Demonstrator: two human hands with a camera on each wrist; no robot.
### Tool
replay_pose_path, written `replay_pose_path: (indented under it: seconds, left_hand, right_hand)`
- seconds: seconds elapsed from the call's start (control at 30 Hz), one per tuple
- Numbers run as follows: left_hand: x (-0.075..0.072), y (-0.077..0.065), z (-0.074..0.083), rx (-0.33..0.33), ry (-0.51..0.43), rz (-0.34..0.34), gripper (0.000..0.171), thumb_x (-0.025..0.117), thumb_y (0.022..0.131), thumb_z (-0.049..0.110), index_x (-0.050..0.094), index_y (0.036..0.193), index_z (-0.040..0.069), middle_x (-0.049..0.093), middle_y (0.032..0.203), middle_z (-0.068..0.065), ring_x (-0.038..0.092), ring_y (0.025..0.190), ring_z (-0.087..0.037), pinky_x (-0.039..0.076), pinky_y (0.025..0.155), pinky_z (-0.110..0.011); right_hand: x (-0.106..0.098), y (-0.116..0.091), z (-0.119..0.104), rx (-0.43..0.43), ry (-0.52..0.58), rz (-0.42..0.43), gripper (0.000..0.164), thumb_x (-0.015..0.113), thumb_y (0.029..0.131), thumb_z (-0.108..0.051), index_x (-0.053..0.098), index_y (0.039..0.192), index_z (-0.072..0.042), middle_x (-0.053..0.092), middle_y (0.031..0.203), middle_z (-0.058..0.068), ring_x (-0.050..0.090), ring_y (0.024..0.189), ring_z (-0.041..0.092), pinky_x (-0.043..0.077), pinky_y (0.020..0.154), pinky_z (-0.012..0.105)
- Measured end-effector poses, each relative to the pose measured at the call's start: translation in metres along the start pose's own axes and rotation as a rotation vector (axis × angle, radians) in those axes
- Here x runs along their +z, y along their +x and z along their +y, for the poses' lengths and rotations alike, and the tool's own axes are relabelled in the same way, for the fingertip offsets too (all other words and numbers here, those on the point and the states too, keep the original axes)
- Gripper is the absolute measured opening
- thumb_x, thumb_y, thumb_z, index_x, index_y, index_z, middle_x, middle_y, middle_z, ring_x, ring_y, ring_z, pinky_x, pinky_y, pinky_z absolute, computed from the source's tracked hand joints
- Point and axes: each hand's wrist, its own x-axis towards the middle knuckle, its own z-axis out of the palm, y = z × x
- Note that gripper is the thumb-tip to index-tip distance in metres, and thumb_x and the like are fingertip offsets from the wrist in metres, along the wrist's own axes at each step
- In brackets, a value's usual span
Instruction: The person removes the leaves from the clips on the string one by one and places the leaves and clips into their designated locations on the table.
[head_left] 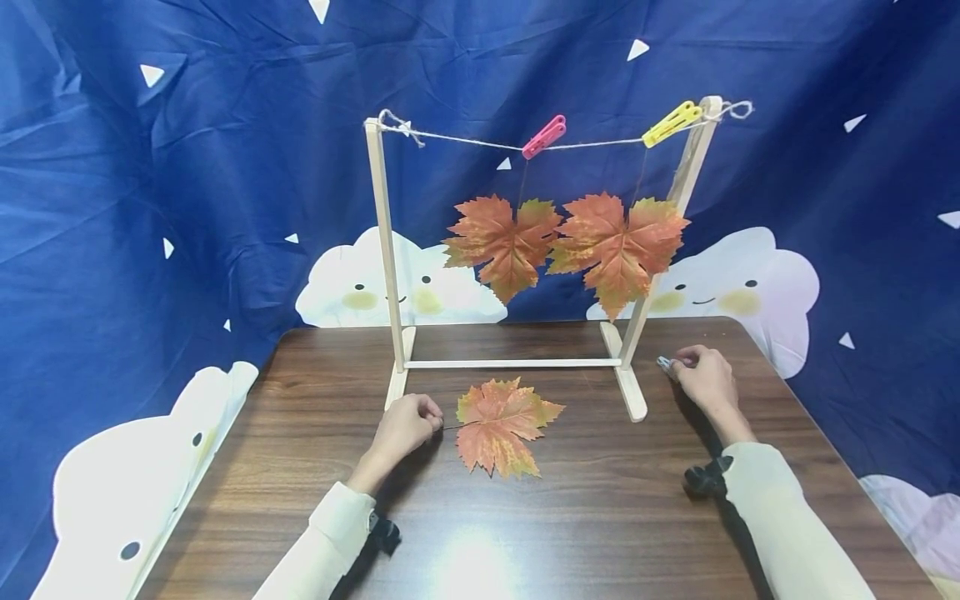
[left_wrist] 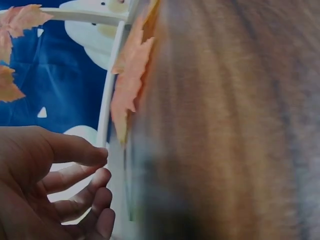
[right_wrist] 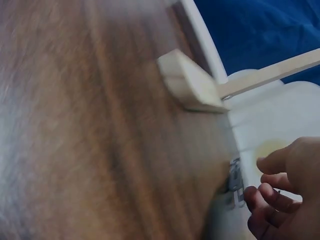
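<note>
A loose orange-and-green maple leaf (head_left: 504,425) lies on the table, its thin stem (left_wrist: 128,185) pointing toward my left hand (head_left: 408,429). In the left wrist view that hand's fingers are loosely bent, with a gap between fingertips (left_wrist: 103,175) and stem. Over on the right, a small grey clothespin (right_wrist: 235,182) rests on the table. My right hand (head_left: 705,379) is close beside it, thumb and fingers apart and relaxed, the clothespin just past the fingertips (right_wrist: 251,193).
A wooden frame (head_left: 386,250) stands at the back with a string (head_left: 457,139) across its top. Pink (head_left: 543,137) and yellow clothespins (head_left: 671,125) grip the string, a maple leaf (head_left: 506,242) hanging below the pink and another leaf (head_left: 618,246) below the yellow. Its right foot (head_left: 628,392) lies between the hands.
</note>
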Motion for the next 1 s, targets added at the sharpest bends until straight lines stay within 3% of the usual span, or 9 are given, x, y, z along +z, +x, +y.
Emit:
replay_pose_path:
  seconds: [0.17, 0.33, 0.53, 0.67, 0.77, 0.87, 1.0]
  left_hand:
    - [-0.012, 0.003, 0.012, 0.044, 0.004, 0.061, 0.006, 0.071, 0.086, 0.008, 0.076, 0.086, 0.011, 0.068, 0.070, 0.003, 0.059, 0.064, -0.012, 0.048, 0.069, -0.031]
    - [-0.025, 0.008, 0.025, 0.078, -0.018, 0.137, 0.005, 0.073, 0.087, 0.009, 0.076, 0.089, 0.012, 0.072, 0.078, 0.001, 0.061, 0.071, -0.013, 0.050, 0.072, -0.033]
    - [-0.046, 0.013, 0.046, 0.107, -0.078, 0.186, 0.005, 0.072, 0.089, 0.010, 0.075, 0.092, 0.010, 0.072, 0.083, -0.002, 0.065, 0.078, -0.018, 0.050, 0.075, -0.031]
    - [-0.060, 0.015, 0.063, 0.161, -0.107, 0.199, 0.004, 0.072, 0.091, 0.009, 0.075, 0.094, 0.010, 0.072, 0.084, -0.004, 0.067, 0.080, -0.021, 0.051, 0.076, -0.030]
    - [-0.070, 0.017, 0.075, 0.202, -0.118, 0.210, 0.005, 0.071, 0.093, 0.007, 0.075, 0.095, 0.009, 0.073, 0.086, -0.005, 0.068, 0.080, -0.020, 0.052, 0.076, -0.028]
    - [-0.079, 0.019, 0.085, 0.233, -0.134, 0.219, 0.005, 0.071, 0.093, 0.007, 0.075, 0.096, 0.008, 0.075, 0.086, -0.007, 0.068, 0.079, -0.020, 0.053, 0.074, -0.028]
    - [-0.089, 0.022, 0.099, 0.268, -0.157, 0.223, 0.005, 0.072, 0.094, 0.007, 0.076, 0.097, 0.007, 0.075, 0.088, -0.010, 0.069, 0.081, -0.023, 0.054, 0.076, -0.029]
  right_hand:
    - [-0.011, 0.000, -0.017, 0.016, 0.050, 0.086, 0.030, 0.060, 0.105, -0.026, 0.073, 0.116, 0.000, 0.076, 0.107, 0.022, 0.069, 0.100, 0.040, 0.046, 0.080, 0.042]
    - [-0.026, 0.000, -0.044, -0.057, 0.093, 0.162, 0.029, 0.056, 0.104, -0.021, 0.075, 0.112, -0.001, 0.078, 0.105, 0.024, 0.068, 0.091, 0.033, 0.044, 0.079, 0.037]
    - [-0.047, -0.002, -0.080, -0.107, 0.143, 0.246, 0.027, 0.064, 0.102, -0.024, 0.077, 0.106, 0.000, 0.077, 0.099, 0.025, 0.050, 0.070, -0.005, 0.042, 0.074, 0.030]
    - [-0.060, -0.005, -0.101, -0.135, 0.206, 0.277, 0.027, 0.067, 0.102, -0.023, 0.076, 0.105, 0.002, 0.077, 0.099, 0.024, 0.044, 0.067, -0.018, 0.040, 0.075, 0.023]
    - [-0.069, -0.009, -0.115, -0.149, 0.239, 0.269, 0.027, 0.067, 0.102, -0.026, 0.076, 0.106, 0.000, 0.075, 0.090, 0.000, 0.048, 0.070, -0.016, 0.040, 0.073, 0.017]
    - [-0.076, -0.012, -0.128, -0.192, 0.261, 0.254, 0.027, 0.067, 0.102, -0.026, 0.077, 0.106, -0.001, 0.061, 0.082, -0.025, 0.051, 0.073, -0.013, 0.040, 0.071, 0.013]
    - [-0.084, -0.017, -0.144, -0.263, 0.306, 0.239, 0.025, 0.070, 0.102, -0.024, 0.075, 0.103, 0.001, 0.053, 0.076, -0.034, 0.053, 0.072, -0.011, 0.040, 0.068, 0.009]
